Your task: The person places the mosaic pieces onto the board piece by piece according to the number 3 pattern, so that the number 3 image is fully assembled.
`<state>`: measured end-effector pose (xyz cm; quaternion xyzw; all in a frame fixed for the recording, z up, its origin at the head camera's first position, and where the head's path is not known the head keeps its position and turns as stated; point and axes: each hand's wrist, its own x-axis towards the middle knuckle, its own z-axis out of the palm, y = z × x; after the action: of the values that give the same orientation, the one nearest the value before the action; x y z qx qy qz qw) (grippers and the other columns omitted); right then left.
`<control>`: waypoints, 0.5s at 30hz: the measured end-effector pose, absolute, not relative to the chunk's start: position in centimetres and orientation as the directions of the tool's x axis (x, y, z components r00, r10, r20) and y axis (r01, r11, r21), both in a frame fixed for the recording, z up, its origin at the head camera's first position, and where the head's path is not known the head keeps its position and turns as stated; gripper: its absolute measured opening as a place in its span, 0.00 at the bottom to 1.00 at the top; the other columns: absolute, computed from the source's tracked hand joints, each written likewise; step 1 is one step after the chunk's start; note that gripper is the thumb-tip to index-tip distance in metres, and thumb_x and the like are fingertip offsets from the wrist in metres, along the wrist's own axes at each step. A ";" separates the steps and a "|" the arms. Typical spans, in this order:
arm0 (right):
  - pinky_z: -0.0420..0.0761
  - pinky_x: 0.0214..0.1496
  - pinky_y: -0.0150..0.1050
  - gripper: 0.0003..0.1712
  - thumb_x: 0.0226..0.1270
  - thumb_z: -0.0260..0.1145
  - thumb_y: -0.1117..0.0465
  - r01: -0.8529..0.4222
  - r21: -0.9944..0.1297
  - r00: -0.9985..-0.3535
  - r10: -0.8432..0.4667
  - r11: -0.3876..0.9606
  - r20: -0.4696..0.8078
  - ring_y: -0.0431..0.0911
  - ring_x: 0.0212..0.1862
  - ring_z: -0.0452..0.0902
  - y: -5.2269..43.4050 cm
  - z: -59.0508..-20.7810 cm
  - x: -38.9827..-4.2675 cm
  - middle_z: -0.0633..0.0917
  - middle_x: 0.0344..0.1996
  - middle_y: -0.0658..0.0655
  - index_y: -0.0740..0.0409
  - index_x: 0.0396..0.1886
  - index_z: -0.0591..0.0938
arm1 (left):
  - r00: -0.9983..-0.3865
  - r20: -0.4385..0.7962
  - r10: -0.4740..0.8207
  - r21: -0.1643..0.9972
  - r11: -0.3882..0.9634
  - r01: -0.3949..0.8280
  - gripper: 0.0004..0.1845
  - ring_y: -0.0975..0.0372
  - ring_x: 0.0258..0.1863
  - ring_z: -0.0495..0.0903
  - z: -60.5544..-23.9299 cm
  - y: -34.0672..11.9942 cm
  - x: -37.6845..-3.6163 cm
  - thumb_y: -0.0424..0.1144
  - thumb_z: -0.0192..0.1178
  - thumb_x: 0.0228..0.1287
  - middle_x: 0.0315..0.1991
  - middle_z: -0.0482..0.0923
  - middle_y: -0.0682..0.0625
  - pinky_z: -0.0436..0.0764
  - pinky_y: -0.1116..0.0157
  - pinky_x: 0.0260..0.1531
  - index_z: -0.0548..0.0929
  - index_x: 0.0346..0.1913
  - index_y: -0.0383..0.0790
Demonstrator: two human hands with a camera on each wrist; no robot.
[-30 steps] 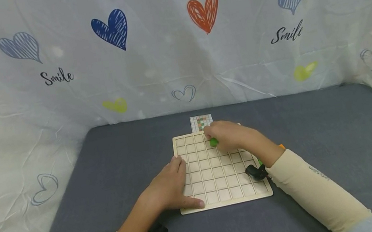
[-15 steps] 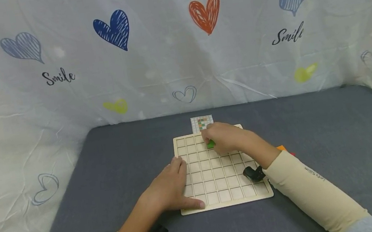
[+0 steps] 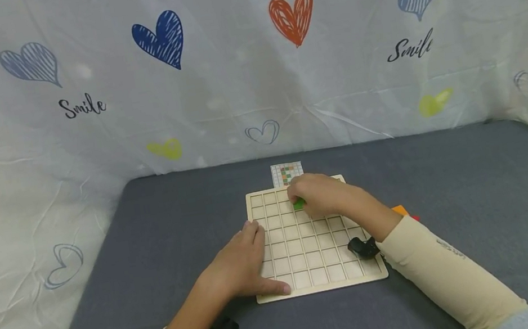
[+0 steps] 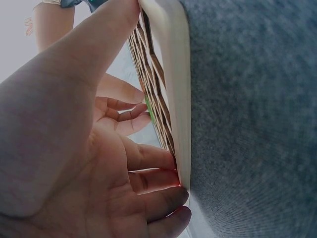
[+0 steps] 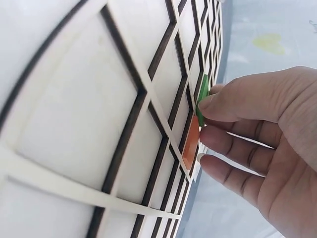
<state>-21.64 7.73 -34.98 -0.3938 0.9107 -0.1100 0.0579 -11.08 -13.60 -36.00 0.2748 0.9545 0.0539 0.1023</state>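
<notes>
A pale wooden grid board (image 3: 302,247) lies on the dark grey table. My left hand (image 3: 237,262) rests along its left side, thumb on the near edge and fingers extended at the left rim. Over the far rows, my right hand (image 3: 322,194) pinches a small green tile (image 5: 203,94) between thumb and fingers, right at a grid cell. An orange tile (image 5: 191,141) sits in the neighbouring cell, below the right fingertips in the right wrist view. In the head view the right hand covers the orange tile and part of the board's far right.
A small printed grid card (image 3: 287,172) with coloured squares lies just beyond the board. Right of the board, an orange piece (image 3: 400,210) and a bit of red (image 3: 415,217) show past the right forearm. A white curtain with hearts hangs behind the table.
My right hand has shifted slightly left with the green tile, which sits a little further left over the board. The left hand has stayed in place on the board.
</notes>
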 end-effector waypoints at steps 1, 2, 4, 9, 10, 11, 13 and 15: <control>0.63 0.27 0.35 0.14 0.44 0.54 0.77 -0.710 -0.245 -0.678 -0.735 0.660 -0.013 0.41 0.25 0.60 7.8 -35.0 -21.6 0.68 0.19 0.47 0.54 0.18 0.76 | -0.828 -0.168 0.535 0.157 0.844 0.513 0.65 0.47 0.63 0.55 -36.0 -13.6 -11.1 0.76 0.55 0.35 0.64 0.51 0.35 0.61 0.56 0.58 0.53 0.66 0.26; 0.63 0.28 0.34 0.15 0.45 0.54 0.78 -0.716 -0.244 -0.673 -0.739 0.654 -0.008 0.41 0.25 0.60 7.8 -34.9 -21.5 0.69 0.19 0.47 0.54 0.19 0.77 | -0.828 -0.167 0.536 0.157 0.843 0.514 0.65 0.47 0.63 0.55 -36.0 -13.6 -11.1 0.76 0.55 0.35 0.64 0.51 0.35 0.62 0.56 0.58 0.53 0.66 0.26; 0.62 0.27 0.35 0.15 0.47 0.52 0.78 -0.722 -0.245 -0.667 -0.745 0.647 -0.003 0.41 0.25 0.60 8.1 -34.8 -21.4 0.67 0.19 0.47 0.55 0.19 0.77 | -0.828 -0.166 0.536 0.155 0.843 0.515 0.65 0.48 0.62 0.57 -36.0 -13.6 -11.1 0.76 0.56 0.34 0.64 0.51 0.35 0.62 0.56 0.57 0.53 0.66 0.26; 0.63 0.28 0.35 0.14 0.55 0.53 0.75 -0.726 -0.271 -0.663 -0.748 0.632 0.032 0.41 0.26 0.62 9.3 -34.5 -21.0 0.71 0.21 0.47 0.53 0.23 0.78 | -0.833 -0.163 0.529 0.153 0.848 0.508 0.65 0.48 0.61 0.58 -36.1 -13.6 -11.2 0.76 0.57 0.33 0.63 0.52 0.36 0.63 0.57 0.56 0.54 0.65 0.26; 0.64 0.28 0.35 0.13 0.55 0.54 0.74 -0.729 -0.274 -0.660 -0.750 0.627 0.042 0.41 0.27 0.63 9.7 -34.5 -21.0 0.71 0.21 0.47 0.52 0.23 0.78 | -0.834 -0.166 0.526 0.152 0.850 0.505 0.65 0.48 0.61 0.58 -36.1 -13.6 -11.2 0.76 0.57 0.33 0.64 0.52 0.36 0.63 0.57 0.57 0.53 0.65 0.26; 0.65 0.29 0.36 0.13 0.55 0.55 0.74 -0.733 -0.277 -0.658 -0.751 0.622 0.053 0.41 0.27 0.64 10.0 -34.5 -20.9 0.73 0.22 0.46 0.52 0.24 0.79 | -0.834 -0.166 0.526 0.152 0.850 0.505 0.65 0.48 0.61 0.58 -36.1 -13.6 -11.2 0.76 0.57 0.33 0.63 0.52 0.36 0.63 0.57 0.57 0.54 0.65 0.26; 0.65 0.29 0.36 0.13 0.55 0.54 0.74 -0.737 -0.273 -0.655 -0.753 0.618 0.065 0.41 0.27 0.63 10.7 -34.6 -20.7 0.71 0.21 0.46 0.53 0.23 0.78 | -0.833 -0.168 0.527 0.150 0.849 0.507 0.65 0.47 0.61 0.58 -36.1 -13.6 -11.2 0.76 0.57 0.33 0.63 0.52 0.36 0.63 0.57 0.57 0.54 0.65 0.26; 0.65 0.30 0.36 0.14 0.55 0.53 0.74 -0.728 -0.281 -0.665 -0.744 0.626 0.064 0.41 0.27 0.64 11.5 -34.6 -20.6 0.72 0.21 0.46 0.52 0.24 0.79 | -0.831 -0.177 0.527 0.147 0.849 0.507 0.65 0.47 0.61 0.57 -36.2 -13.6 -11.2 0.76 0.56 0.34 0.63 0.52 0.35 0.63 0.57 0.57 0.54 0.65 0.25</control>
<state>-20.57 11.49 -34.61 -0.4083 0.9012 -0.1427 0.0291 -11.18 -13.58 -36.16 0.2704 0.9558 0.0471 0.1059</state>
